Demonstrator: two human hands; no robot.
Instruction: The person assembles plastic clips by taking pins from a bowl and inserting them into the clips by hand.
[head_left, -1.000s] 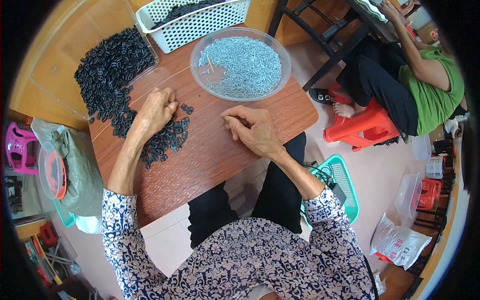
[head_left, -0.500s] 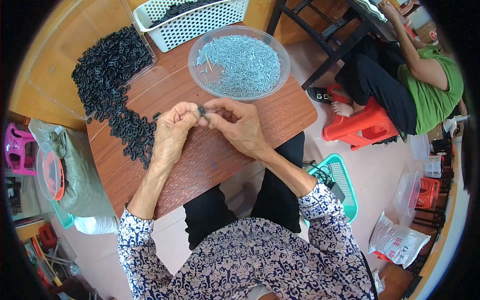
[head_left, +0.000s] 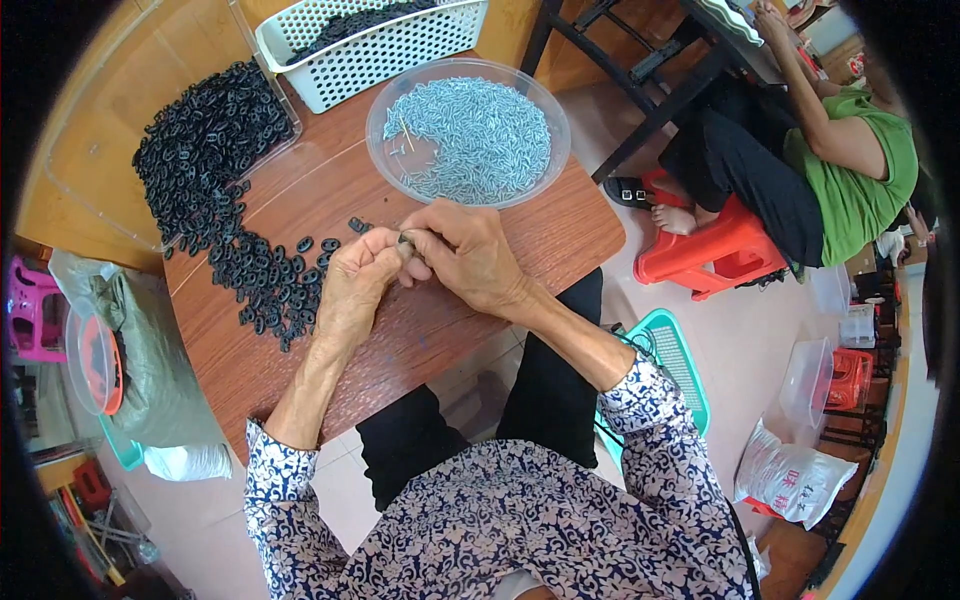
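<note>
Above the brown wooden tabletop [head_left: 390,350], my two hands meet with their fingertips together. My left hand [head_left: 360,280] is closed in a pinch, and my right hand [head_left: 468,258] pinches from the other side. Between the thumbs and forefingers shows a small dark piece [head_left: 403,240], mostly covered by the fingers. Just beyond my left hand lies a single black oval piece [head_left: 358,225] with holes. Many like it spread out in a pile of black pieces [head_left: 215,150] to the left. Beyond my right hand stands a round clear bowl [head_left: 563,150] of small silvery-blue pins [head_left: 490,135].
A white perforated basket [head_left: 375,62] of black pieces stands at the table's far edge. A clear tray [head_left: 75,185] lies under the pile. On the right, a person in a green top [head_left: 860,180] sits on a red stool [head_left: 710,255]. A green basket [head_left: 680,365] is on the floor.
My joined hands have come slightly nearer to me, and the pinched piece is more covered. A black oval piece now shows on the table beyond my left hand. The whole view has shifted slightly.
</note>
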